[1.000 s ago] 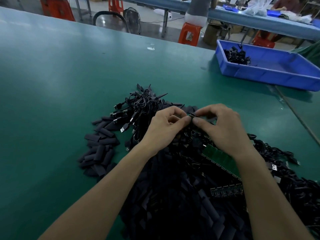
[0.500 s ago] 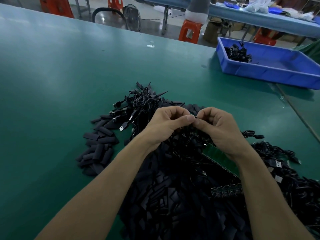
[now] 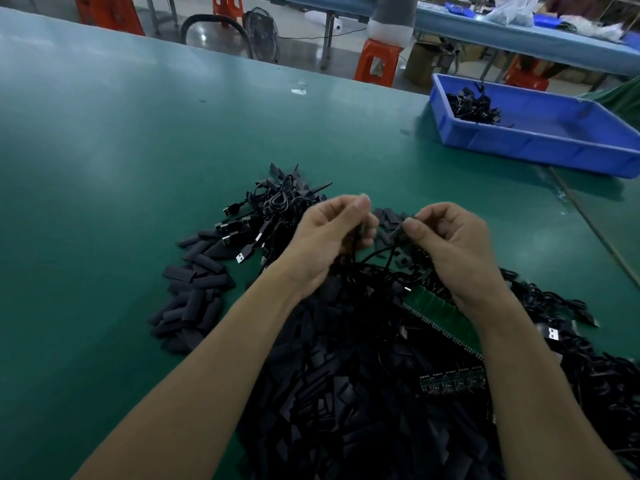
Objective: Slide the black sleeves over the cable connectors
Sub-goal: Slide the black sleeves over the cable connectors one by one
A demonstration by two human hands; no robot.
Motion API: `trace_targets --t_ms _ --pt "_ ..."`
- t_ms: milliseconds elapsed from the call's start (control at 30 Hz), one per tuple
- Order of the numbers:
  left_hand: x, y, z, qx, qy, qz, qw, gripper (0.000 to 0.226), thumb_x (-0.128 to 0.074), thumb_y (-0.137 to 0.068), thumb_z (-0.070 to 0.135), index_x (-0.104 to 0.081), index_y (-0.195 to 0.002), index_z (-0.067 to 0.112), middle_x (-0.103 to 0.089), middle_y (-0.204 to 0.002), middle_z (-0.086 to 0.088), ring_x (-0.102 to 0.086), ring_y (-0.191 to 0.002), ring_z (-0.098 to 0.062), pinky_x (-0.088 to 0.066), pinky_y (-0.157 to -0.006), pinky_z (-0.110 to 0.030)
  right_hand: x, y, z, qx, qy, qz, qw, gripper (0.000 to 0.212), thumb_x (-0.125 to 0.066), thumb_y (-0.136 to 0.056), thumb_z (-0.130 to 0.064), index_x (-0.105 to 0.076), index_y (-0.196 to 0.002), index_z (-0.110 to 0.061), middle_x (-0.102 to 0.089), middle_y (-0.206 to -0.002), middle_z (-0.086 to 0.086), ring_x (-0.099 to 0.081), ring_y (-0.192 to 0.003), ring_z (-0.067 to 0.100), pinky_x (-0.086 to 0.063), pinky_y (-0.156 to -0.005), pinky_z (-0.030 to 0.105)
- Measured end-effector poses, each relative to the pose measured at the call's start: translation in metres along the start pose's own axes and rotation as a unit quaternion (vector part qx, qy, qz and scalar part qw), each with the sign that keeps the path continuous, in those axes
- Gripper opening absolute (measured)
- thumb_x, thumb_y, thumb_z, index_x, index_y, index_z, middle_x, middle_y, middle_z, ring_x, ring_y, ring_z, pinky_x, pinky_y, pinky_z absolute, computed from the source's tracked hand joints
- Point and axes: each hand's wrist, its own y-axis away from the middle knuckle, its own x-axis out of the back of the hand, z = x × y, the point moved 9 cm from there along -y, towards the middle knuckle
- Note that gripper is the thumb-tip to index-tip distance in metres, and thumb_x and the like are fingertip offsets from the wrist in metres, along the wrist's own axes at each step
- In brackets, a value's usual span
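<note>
Black on black: cable [image 3: 375, 252], loose sleeves [image 3: 194, 292], and the tangled heap [image 3: 277, 209] all share one tone, which is the main hazard here. Both hands are raised above the pile, a little apart. Left hand [image 3: 332, 237] curled closed around the cable's dark run; whether a sleeve sits inside that fist I cannot tell. Right hand [image 3: 450, 237] pinches the cable end between thumb and forefinger; connector tip too small and blurred to read.

Risks, as I judge them:
- The cable droops into the pile between the wrists; a pull could drag neighbouring cables up with it.
- A flattened sleeve mouth may catch on the connector edge and buckle.
- A dropped sleeve would vanish among the hundreds below.
- Circuit board strip [image 3: 446, 320] lies just under the right wrist, half buried; a forearm could press on it.

Surface: green matte bench top [image 3: 104, 168], smooth, mildly glossy, lots of bare room to the left. Blue bin [image 3: 540, 147] far right holds a small clump of cables. Beyond: orange stools [image 3: 375, 60], a floor fan [image 3: 261, 38], another long bench [image 3: 519, 39] where someone sits.
</note>
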Motion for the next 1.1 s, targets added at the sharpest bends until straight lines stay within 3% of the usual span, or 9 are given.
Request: trace_targets --t_ms 133,267,400,533,633,733,900,1033,1100 --pt "0.011 0.011 0.044 -0.125 -0.048 0.030 0.991 0.026 -0.046 -0.105 0.032 -0.053 -0.087 0.014 -0.067 -0.063 0.004 -0.064 -0.056 -0.012 -0.061 -0.073 -0.034 0.032 0.003 -0.005 0.003 0.167 0.146 0.975 0.024 -0.072 -0.091 -0.017 -0.054 -0.080 -0.029 -0.063 -0.079 -0.009 -0.059 -0.071 0.002 -0.046 -0.068 0.018" --pt "0.017 0.026 0.086 -0.193 -0.108 0.032 0.975 0.021 -0.051 -0.101 0.036 -0.055 -0.083 0.025 -0.043 -0.051 0.011 -0.033 -0.037 -0.007 -0.044 -0.042 -0.023 0.022 0.007 -0.023 0.033 0.362 0.119 0.924 0.015 -0.072 -0.091 -0.013 -0.060 -0.093 -0.023 -0.065 -0.096 -0.003 -0.061 -0.095 0.017 -0.047 -0.084 0.026" --pt "0.022 0.026 0.087 -0.143 -0.221 0.040 0.964 0.030 -0.053 -0.099 0.039 -0.070 -0.076 0.030 -0.030 -0.051 0.005 -0.022 -0.040 -0.008 -0.023 -0.039 -0.015 -0.012 0.022 -0.055 0.128 0.473 0.098 0.866 0.028 -0.069 -0.084 0.002 -0.074 -0.103 -0.017 -0.062 -0.111 0.005 -0.048 -0.111 0.026 -0.028 -0.086 0.032" --pt "0.029 0.025 0.069 -0.078 -0.362 0.020 0.929 0.030 -0.048 -0.105 0.024 -0.075 -0.094 0.030 -0.029 -0.056 0.003 -0.023 -0.045 -0.007 -0.023 -0.040 -0.012 -0.080 0.049 -0.059 0.219 0.469 -0.099 0.850 0.032 -0.067 -0.083 0.006 -0.078 -0.101 -0.019 -0.070 -0.100 0.002 -0.055 -0.093 0.017 -0.046 -0.084 0.035" --pt "0.041 0.025 0.046 0.003 -0.402 -0.016 0.916 0.029 -0.043 -0.107 0.014 -0.068 -0.115 0.026 -0.036 -0.055 0.008 -0.028 -0.046 -0.007 -0.026 -0.042 -0.015 -0.110 0.063 -0.023 0.171 0.489 -0.233 0.823 0.022 -0.059 -0.098 -0.022 -0.070 -0.116 -0.025 -0.064 -0.111 -0.003 -0.054 -0.106 0.020 -0.044 -0.093 0.035" --pt "0.048 0.026 0.039 0.013 -0.412 -0.015 0.911 0.022 -0.042 -0.107 0.012 -0.057 -0.119 0.022 -0.054 -0.054 0.012 -0.042 -0.046 0.000 -0.036 -0.045 -0.012 -0.116 0.066 0.008 0.110 0.540 -0.268 0.790 0.040 -0.051 -0.099 -0.053 -0.062 -0.125 -0.026 -0.055 -0.118 -0.002 -0.044 -0.117 0.022 -0.034 -0.095 0.035" --pt "0.061 0.023 0.035 0.025 -0.411 0.013 0.911 0.010 -0.047 -0.106 0.018 -0.047 -0.096 0.017 -0.074 -0.073 0.003 -0.061 -0.051 -0.010 -0.042 -0.045 -0.017 -0.117 0.064 0.015 0.107 0.506 -0.264 0.814 0.040 -0.060 -0.094 -0.053 -0.060 -0.128 -0.034 -0.052 -0.119 -0.004 -0.039 -0.118 0.021 -0.029 -0.095 0.035" --pt "0.064 0.023 0.035 0.008 -0.373 0.026 0.927 0.008 -0.064 -0.098 0.015 -0.065 -0.090 0.015 -0.077 -0.079 -0.002 -0.072 -0.064 -0.017 -0.053 -0.056 -0.019 -0.117 0.063 0.015 0.082 0.440 -0.290 0.846 0.015 -0.073 -0.087 -0.042 -0.062 -0.095 -0.038 -0.050 -0.104 -0.014 -0.040 -0.102 0.011 -0.033 -0.090 0.031" --pt "0.066 0.023 0.038 -0.016 -0.355 0.050 0.933 0.009 -0.072 -0.091 0.015 -0.072 -0.084 0.019 -0.075 -0.075 -0.005 -0.071 -0.063 -0.017 -0.055 -0.058 -0.021 -0.111 0.061 0.014 0.053 0.379 -0.289 0.877 0.025 -0.075 -0.087 -0.034 -0.052 -0.080 -0.038 -0.050 -0.091 -0.018 -0.044 -0.087 0.002 -0.038 -0.080 0.024"
